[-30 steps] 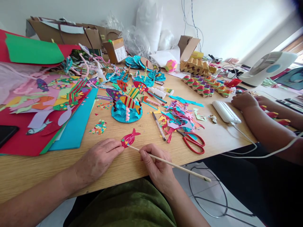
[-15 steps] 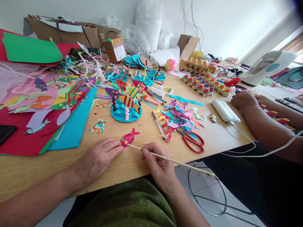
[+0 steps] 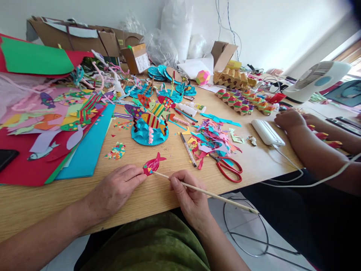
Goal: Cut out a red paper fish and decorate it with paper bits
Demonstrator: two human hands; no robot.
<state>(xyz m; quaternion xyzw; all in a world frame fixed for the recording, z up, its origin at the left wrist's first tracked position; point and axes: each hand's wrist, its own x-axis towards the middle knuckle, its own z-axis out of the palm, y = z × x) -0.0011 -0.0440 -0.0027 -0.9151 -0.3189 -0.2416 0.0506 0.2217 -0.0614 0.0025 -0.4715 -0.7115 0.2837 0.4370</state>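
A dark pink paper fish [image 3: 153, 164] lies flat on the table, with small coloured paper bits near its head. My left hand [image 3: 120, 188] steadies the head end of the fish between its fingertips. In my right hand [image 3: 189, 194] is a long thin wooden stick [image 3: 222, 198], pinched like a pen, its tip touching the fish by the bits. Small cut paper pieces [image 3: 116, 150] form a pile left of the fish. Behind it stands a blue paper base [image 3: 149, 138] bearing several patterned paper fish [image 3: 153, 121].
Red-handled scissors [image 3: 229, 171], a pen [image 3: 188, 149] and paper scraps [image 3: 214, 137] lie to the right. Beyond them are a white power bank [image 3: 267, 132] with a cable and a co-worker's arms [image 3: 306, 139]. Coloured sheets [image 3: 81, 158] cover the left side; a fan [image 3: 313, 82] stands far right.
The stick's tip has shifted slightly on the paper fish, and its far end has swung a little right and down. Both hands stay nearly in place.
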